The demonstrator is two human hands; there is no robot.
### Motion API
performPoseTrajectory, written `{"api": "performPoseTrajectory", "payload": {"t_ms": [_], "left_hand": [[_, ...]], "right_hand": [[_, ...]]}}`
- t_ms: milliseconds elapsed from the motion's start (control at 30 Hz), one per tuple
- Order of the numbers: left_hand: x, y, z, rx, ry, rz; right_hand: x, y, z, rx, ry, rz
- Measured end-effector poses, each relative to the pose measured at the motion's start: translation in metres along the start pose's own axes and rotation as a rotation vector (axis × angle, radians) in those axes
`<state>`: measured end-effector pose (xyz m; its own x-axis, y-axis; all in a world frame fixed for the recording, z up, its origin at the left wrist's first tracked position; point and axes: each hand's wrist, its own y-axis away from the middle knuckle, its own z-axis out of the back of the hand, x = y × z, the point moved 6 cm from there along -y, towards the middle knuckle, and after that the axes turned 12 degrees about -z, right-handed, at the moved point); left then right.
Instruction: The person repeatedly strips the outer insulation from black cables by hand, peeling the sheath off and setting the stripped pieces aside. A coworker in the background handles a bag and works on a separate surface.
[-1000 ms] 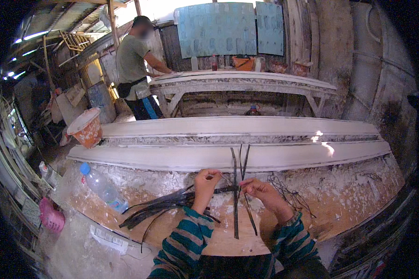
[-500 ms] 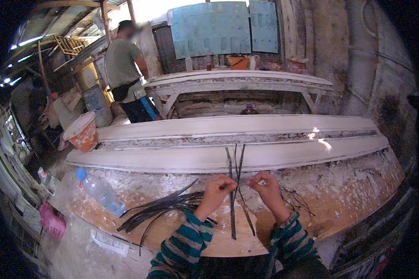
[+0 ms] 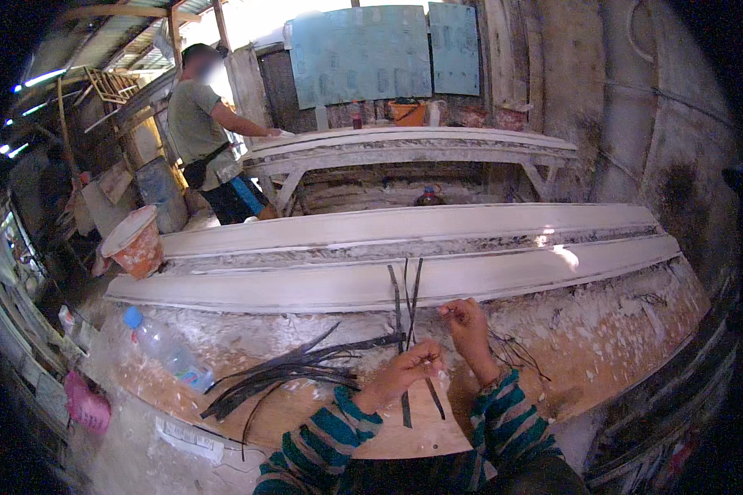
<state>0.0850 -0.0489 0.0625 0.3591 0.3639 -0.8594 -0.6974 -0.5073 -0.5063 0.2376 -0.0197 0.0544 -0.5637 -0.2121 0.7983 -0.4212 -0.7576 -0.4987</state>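
The left hand (image 3: pixel 404 371) is loosely curled, thumb and fingertips close together, over the crossed black strips (image 3: pixel 397 301), whose far ends overlap the near white plank (image 3: pixel 305 285). The right hand (image 3: pixel 469 330), just right of them, is part-closed, thumb near forefinger. Cannot tell whether either grips anything. A black bundle (image 3: pixel 256 384) lies to the left.

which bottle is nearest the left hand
The clear blue-capped bottle, just left of the black strips; the reddish bottle stands far back, below the blue board.
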Motion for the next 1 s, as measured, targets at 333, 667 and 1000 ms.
{"api": "performPoseTrajectory", "payload": {"t_ms": [333,667,1000], "left_hand": [[0.008,0.013,0.102,-0.578,-0.009,0.106],[0.014,0.030,0.135,-0.847,0.161,0.092],[-0.003,0.023,0.132,-0.826,-0.133,-0.007]], "right_hand": [[0.020,0.007,0.000,0.261,-0.045,-0.136],[0.089,0.039,-0.015,0.462,0.176,0.316],[0.105,0.049,-0.006,0.399,0.218,0.488]]}}
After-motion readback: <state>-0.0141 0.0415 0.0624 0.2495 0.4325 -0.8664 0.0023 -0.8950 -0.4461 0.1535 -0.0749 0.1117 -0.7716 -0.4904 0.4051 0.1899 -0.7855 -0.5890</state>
